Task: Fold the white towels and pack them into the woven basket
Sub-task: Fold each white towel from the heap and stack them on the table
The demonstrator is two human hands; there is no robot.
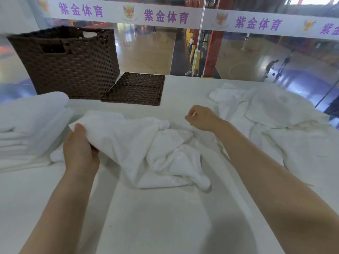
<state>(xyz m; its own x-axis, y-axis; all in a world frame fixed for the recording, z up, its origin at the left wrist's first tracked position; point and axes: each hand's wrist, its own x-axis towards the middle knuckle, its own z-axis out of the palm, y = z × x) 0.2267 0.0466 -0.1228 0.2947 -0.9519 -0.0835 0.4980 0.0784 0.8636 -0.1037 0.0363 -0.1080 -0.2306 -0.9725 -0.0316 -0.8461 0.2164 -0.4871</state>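
A crumpled white towel [146,149] lies on the white table [165,217] in front of me. My left hand [78,151] grips its near-left corner, thumb on top, and lifts that edge a little. Just beyond the towel's far right end is my right hand [203,118], its fingers curled, with no cloth visibly in it. The dark brown woven basket [69,65] stands at the back left, and I cannot see inside it. A stack of folded white towels [31,125] sits in front of the basket at the left edge.
The basket's flat woven lid [135,88] lies on the table right of the basket. A loose heap of unfolded white towels [275,114] covers the right side. A glass wall runs behind the table's far edge, with a sports hall below.
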